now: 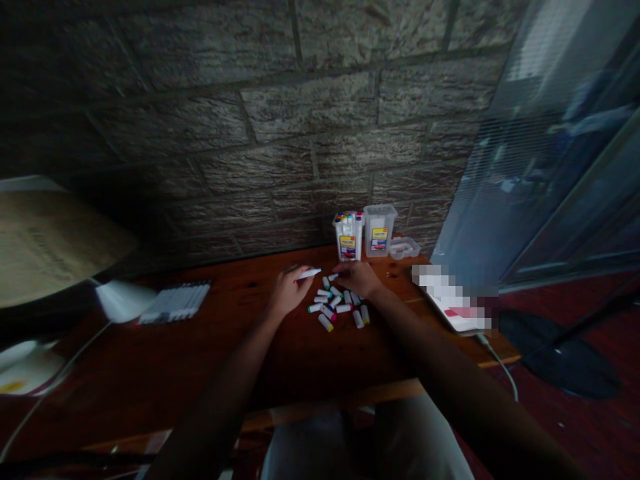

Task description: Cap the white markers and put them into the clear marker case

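A white marker [307, 274] with a red end is pinched in my left hand [286, 291], its other end pointing right. Across from it, my right hand [358, 277] has its fingers closed at a small white marker cap [333, 277] with a dark end. Between and below both hands lies a loose pile of white marker caps [344, 308] with coloured ends, green, yellow, pink and blue among them. Behind my right hand stands a clear tub of markers [349, 237], coloured ends up.
Beside the marker tub is a second clear tub [380, 233], with a small clear lid [404, 248] to its right. A row of white markers [176, 302] lies at left on the wooden table [240, 347], near a lamp [55, 240]. A corded, blurred-out device [453, 300] rests at right.
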`<state>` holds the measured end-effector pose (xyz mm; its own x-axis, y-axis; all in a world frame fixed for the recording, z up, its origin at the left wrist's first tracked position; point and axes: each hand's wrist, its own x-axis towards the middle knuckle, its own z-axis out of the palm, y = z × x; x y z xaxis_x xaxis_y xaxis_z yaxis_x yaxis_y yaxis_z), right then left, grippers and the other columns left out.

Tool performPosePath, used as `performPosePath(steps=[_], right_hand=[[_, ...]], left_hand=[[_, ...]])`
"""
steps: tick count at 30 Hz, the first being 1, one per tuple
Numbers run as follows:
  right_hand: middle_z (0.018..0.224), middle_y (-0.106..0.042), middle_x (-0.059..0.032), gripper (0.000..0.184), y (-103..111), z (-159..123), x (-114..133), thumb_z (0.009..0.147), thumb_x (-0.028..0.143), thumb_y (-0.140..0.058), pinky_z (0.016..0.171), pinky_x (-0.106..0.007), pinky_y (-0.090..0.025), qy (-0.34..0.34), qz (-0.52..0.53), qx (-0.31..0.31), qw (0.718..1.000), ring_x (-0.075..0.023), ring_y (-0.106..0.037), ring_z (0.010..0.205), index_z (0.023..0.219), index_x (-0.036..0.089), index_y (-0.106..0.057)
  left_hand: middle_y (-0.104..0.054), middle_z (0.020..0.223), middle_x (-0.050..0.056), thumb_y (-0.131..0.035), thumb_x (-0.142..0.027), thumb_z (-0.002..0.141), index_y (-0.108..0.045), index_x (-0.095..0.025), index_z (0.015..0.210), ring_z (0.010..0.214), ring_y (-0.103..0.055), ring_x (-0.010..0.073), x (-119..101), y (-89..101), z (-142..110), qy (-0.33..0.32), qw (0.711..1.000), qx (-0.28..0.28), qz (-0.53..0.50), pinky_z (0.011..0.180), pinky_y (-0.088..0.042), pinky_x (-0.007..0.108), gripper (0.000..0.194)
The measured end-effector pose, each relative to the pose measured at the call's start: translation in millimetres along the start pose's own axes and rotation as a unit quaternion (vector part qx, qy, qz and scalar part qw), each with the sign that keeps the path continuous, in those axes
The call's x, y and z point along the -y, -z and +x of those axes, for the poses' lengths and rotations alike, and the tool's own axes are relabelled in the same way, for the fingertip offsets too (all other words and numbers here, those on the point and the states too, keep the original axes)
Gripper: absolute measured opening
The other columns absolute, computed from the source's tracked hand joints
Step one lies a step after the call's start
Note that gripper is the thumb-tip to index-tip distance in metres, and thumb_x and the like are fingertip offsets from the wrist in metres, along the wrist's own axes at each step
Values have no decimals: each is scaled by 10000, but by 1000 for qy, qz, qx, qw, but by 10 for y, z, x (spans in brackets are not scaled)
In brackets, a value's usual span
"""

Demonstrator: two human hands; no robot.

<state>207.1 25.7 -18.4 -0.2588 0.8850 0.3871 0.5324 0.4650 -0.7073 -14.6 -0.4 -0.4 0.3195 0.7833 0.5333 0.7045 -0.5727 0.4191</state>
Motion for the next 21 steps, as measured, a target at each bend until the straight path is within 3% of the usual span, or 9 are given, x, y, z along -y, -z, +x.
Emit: performPosePath(steps=[4, 10, 13, 16, 21], right_hand=[[739, -730, -28, 129, 15, -16, 39, 678, 140, -731, 677, -318, -516, 12, -3, 35, 999, -198, -664, 660, 737, 253, -743], [821, -745, -48, 75, 47, -21, 120, 743, 197, -704, 747, -344, -519, 12, 18, 67, 998, -213, -683, 754, 798, 219, -751], [905, -737, -45, 182, 50, -28, 219, 767, 290, -702, 802, -323, -520, 16, 159, 45, 986, -179, -675, 833, 914, 186, -729], [904, -714, -20, 387, 40, -51, 365, 706, 345, -763, 760, -277, -524, 5, 329, 61, 942, -140, -663, 817, 1050, 186, -681], [805, -687, 13, 274, 62, -101, 547, 682, 336, -784, 662, -221, -496, -24, 407, 86, 909, -105, -618, 720, 903, 190, -713]], left_hand=[[-717, 1079, 58, -547, -250, 888, -689, -201, 1056, 1015, -647, 198, -21, 21, 10, -23, 1000, -12, -7, 935, -488, 336, 225], [-724, 1076, 61, -563, -301, 885, -703, -213, 1039, 986, -664, 192, -102, 41, -4, -9, 999, -50, -14, 905, -491, 297, 226], [-747, 957, 46, -560, -379, 884, -711, -216, 965, 821, -684, 163, -158, 64, -26, 39, 997, -71, -2, 782, -487, 240, 237], [-731, 787, 23, -559, -398, 874, -704, -197, 842, 674, -637, 125, -205, 86, -46, 37, 998, -54, 2, 683, -452, 207, 250], [-635, 597, 2, -576, -394, 847, -655, -160, 677, 527, -518, 92, -319, 85, -60, 3, 999, -1, -43, 554, -383, 202, 300]])
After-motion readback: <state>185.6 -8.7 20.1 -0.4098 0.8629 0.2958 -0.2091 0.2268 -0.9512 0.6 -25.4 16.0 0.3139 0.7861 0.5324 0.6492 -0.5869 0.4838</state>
